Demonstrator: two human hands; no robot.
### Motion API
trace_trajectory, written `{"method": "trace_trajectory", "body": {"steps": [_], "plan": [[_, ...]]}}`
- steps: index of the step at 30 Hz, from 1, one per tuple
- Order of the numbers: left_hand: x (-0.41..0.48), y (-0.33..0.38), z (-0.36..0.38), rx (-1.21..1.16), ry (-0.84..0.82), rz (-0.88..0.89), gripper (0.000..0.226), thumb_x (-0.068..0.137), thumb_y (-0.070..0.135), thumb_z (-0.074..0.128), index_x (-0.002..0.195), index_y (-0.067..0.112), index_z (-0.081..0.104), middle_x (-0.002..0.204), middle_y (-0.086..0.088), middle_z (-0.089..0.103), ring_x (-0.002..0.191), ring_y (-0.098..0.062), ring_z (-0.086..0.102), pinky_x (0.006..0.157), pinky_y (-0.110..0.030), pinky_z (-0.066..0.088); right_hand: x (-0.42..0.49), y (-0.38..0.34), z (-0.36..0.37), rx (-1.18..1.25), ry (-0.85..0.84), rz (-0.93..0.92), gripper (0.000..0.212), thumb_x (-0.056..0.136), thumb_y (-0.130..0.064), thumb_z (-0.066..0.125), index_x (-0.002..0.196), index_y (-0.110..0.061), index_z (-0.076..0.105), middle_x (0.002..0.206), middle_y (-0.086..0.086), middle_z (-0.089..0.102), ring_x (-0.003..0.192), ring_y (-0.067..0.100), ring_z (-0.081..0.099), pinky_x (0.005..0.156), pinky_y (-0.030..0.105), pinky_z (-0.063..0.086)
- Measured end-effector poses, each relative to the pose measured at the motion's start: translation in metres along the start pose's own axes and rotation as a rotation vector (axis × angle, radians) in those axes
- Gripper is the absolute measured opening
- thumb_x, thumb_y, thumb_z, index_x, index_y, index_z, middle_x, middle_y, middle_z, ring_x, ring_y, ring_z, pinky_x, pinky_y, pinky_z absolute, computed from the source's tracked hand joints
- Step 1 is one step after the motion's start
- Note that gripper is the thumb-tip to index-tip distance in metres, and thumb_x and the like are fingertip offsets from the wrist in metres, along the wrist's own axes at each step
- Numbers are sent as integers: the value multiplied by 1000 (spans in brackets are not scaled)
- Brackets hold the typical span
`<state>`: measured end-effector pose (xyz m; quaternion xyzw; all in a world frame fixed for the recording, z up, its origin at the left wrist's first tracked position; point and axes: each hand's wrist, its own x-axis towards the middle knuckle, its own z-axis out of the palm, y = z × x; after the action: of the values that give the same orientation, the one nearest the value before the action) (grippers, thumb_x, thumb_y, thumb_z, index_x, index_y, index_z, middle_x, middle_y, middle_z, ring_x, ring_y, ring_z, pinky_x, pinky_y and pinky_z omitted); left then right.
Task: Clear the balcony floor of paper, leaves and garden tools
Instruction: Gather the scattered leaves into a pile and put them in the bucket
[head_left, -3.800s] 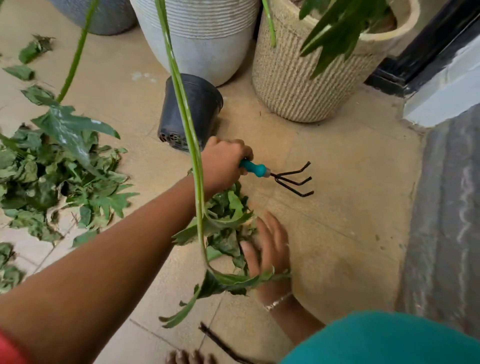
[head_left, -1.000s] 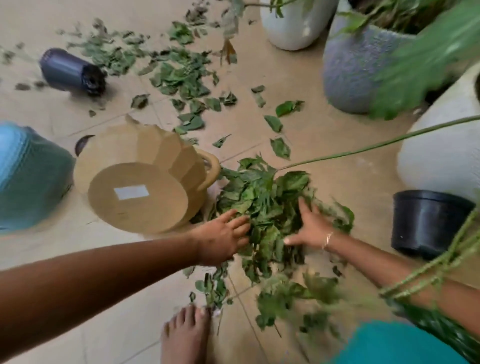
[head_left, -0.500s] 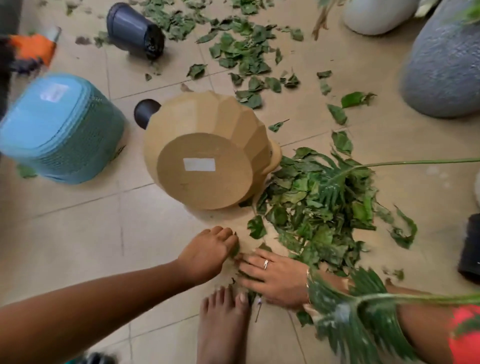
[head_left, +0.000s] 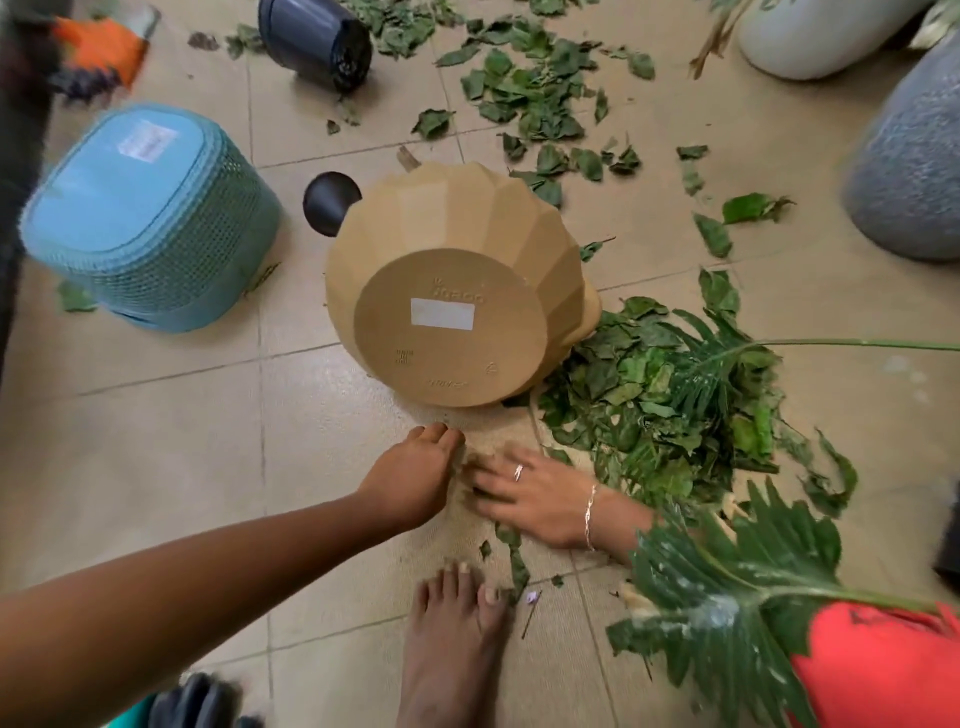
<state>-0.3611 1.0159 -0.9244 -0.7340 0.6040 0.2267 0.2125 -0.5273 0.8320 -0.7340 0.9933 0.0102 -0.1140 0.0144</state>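
Both hands are down on the floor (head_left: 156, 467), close together, in what looks like a sweep to herd the last leaf scraps (head_left: 511, 551) lying just beneath and between them. The right hand (head_left: 530, 493) lies flat, fingers spread and straight, holding nothing, a good shape for raking bits sideways. The left hand (head_left: 415, 478) is cupped with its fingertips against the tiles; whether it pinches anything cannot be told. The big leaf pile (head_left: 665, 400) sits just beyond and outward of the right hand, probably the gathering point. A tan pot (head_left: 452, 291) lies tipped on its side just beyond both hands, its mouth turned toward the pile. More scattered leaves (head_left: 524, 88) lie well beyond, not yet gathered.
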Motion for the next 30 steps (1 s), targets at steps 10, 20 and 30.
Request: {"method": "trace_trajectory", "body": {"steps": [10, 20, 30], "plan": [[-47, -13, -250, -77, 58, 320, 59, 96, 20, 46, 148, 11, 19, 154, -6, 21, 139, -23, 25, 108, -34, 35, -34, 18, 0, 88, 117, 174, 58, 73, -32, 67, 124, -8, 56, 129, 14, 56, 118, 30, 54, 101, 46, 40], [-71, -45, -235, -77, 42, 365, 58, 97, 25, 45, 148, 14, 20, 155, -4, 20, 141, -21, 21, 110, -32, 33, -20, -46, 26, 64, 15, -297, 64, 83, -42, 55, 137, -13, 37, 146, 7, 39, 135, 26, 34, 112, 47, 26], [-61, -32, -249, -84, 81, 414, 56, 97, 22, 44, 148, 12, 21, 154, -6, 23, 141, -21, 23, 108, -31, 34, -31, -62, 23, 113, 65, -110, 52, 87, -32, 42, 135, -13, 44, 146, 9, 38, 135, 27, 35, 114, 45, 23]]}}
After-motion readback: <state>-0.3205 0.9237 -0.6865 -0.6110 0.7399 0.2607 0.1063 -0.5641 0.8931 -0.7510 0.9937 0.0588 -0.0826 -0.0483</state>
